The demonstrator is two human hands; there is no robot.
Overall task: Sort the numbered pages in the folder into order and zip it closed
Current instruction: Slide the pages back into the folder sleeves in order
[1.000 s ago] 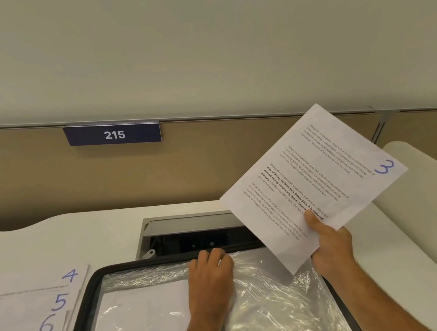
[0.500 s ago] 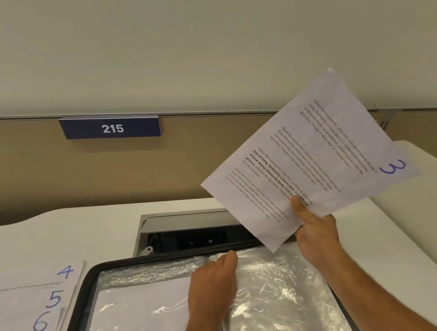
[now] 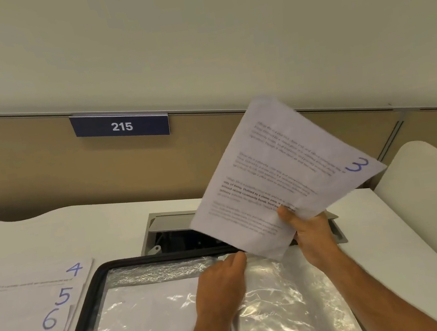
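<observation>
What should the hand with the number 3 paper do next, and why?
Probably lower page 3 so its bottom edge slips into the plastic sleeve of the folder. The right hand grips the page just above it, and the left hand seems to pinch the sleeve's top edge, likely to open it. Pages 4 to 7 wait at the left.
</observation>
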